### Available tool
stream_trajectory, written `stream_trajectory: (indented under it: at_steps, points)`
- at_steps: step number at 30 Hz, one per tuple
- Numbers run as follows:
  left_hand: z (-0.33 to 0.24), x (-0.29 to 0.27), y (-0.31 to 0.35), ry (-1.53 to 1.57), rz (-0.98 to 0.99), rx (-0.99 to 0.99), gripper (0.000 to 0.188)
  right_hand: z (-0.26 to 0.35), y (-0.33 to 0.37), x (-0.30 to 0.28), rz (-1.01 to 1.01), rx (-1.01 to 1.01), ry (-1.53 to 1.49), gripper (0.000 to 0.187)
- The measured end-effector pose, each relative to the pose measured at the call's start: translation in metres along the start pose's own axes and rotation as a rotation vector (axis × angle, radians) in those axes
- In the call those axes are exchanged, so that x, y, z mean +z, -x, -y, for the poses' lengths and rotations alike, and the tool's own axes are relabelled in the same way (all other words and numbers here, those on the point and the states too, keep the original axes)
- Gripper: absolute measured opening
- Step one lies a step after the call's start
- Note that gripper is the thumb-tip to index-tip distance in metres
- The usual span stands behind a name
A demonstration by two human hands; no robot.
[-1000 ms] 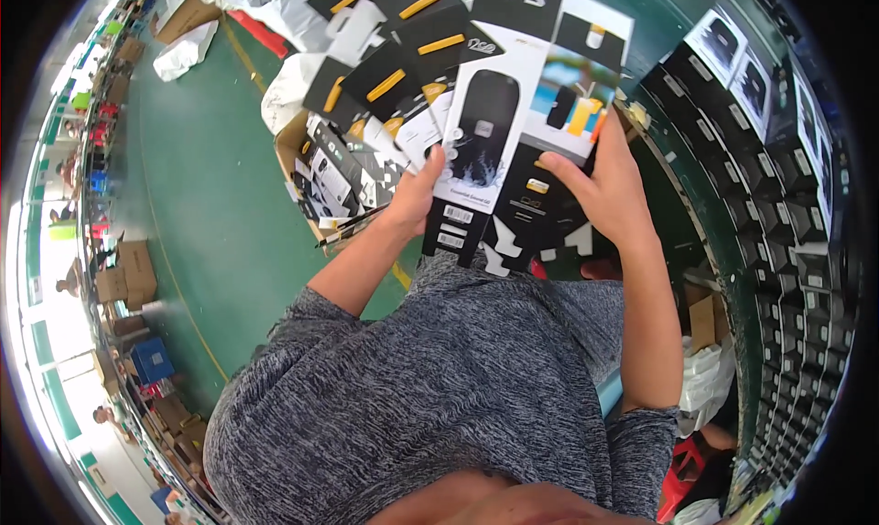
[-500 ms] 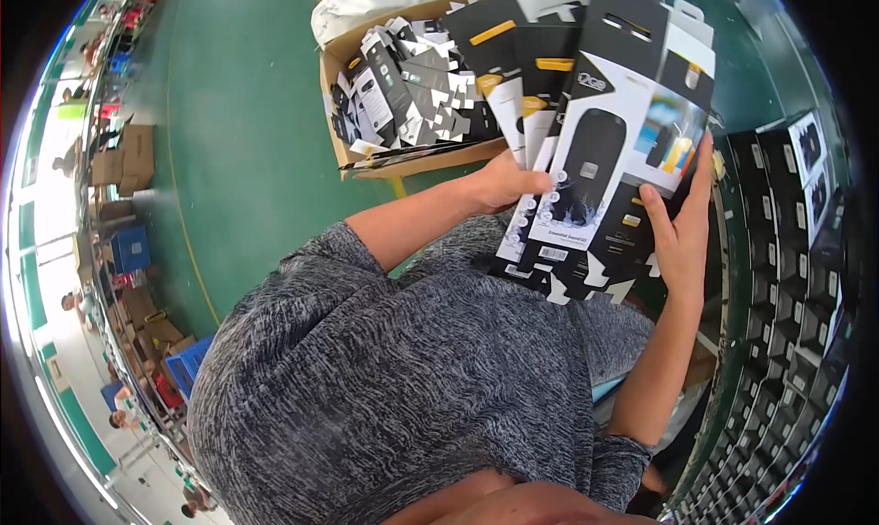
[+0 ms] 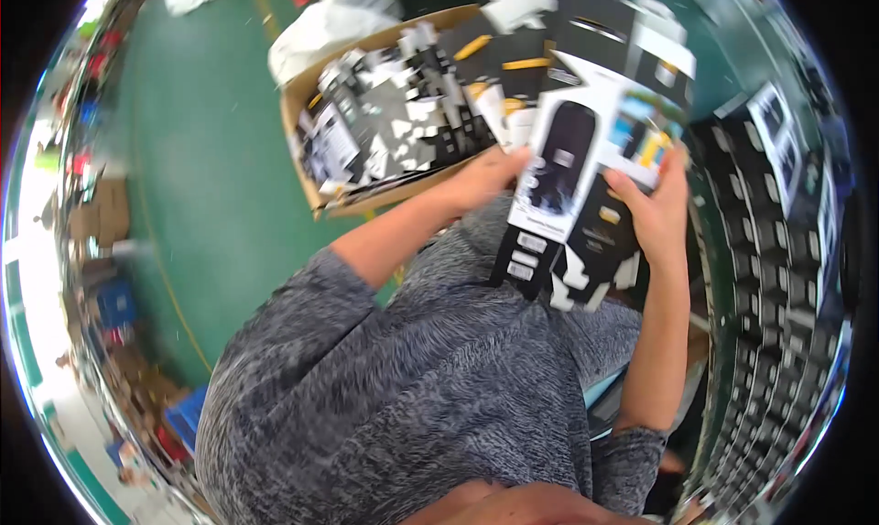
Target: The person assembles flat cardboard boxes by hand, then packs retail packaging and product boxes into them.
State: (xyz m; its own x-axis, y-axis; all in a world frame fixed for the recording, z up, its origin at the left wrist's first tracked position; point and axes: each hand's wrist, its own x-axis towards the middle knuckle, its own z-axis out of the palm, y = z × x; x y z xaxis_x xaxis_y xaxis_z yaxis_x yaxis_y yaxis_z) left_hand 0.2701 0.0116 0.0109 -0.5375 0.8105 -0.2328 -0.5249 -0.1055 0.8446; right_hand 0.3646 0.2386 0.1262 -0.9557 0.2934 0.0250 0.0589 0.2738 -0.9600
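Flat, unfolded printed cartons (image 3: 559, 163), black and white with a dark speaker pictured on them, are fanned out in front of my chest. My left hand (image 3: 493, 174) grips their left edge, its fingers partly hidden behind the cardboard. On the other side my right hand (image 3: 657, 209) holds a carton with a colourful photo panel (image 3: 636, 127), thumb on the front and fingers round the edge. More black cartons with yellow strips (image 3: 525, 64) spread behind, above my left hand; how they are held is hidden.
Left of the cartons, an open cardboard box (image 3: 307, 191) is heaped with similar flat cartons. A white bag (image 3: 320, 44) lies behind it. Rows of black boxes (image 3: 746, 250) line the right side. Farther left, blue bins (image 3: 114, 303) and brown boxes (image 3: 112, 200) stand along a workbench.
The whole view has shifted, so the box sits farther left and lower. My left thumb has slid off the front carton's face toward its left edge. Both hands keep hold of the cartons.
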Motion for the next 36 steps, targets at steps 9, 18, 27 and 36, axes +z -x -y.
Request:
stream_trajectory:
  at_steps: [9, 18, 27, 36]
  points:
    - [-0.167, 0.076, 0.039, -1.608, 0.199, 0.917, 0.092, 0.014, -0.015, -0.020, 0.376, -0.205, 0.866, 0.082]
    - [-0.147, 0.062, -0.012, -1.824, 0.787, -0.187, 0.061, 0.034, 0.029, 0.026, 0.625, -0.287, 0.943, 0.058]
    - [-0.116, 0.071, -0.051, -1.606, 0.964, -0.361, 0.060, -0.006, 0.038, 0.022, 0.472, -0.199, 0.848, 0.061]
    - [-0.131, -0.002, -0.089, -1.235, 0.890, -0.636, 0.049, 0.006, 0.070, -0.019, -0.082, -0.661, 0.630, 0.064]
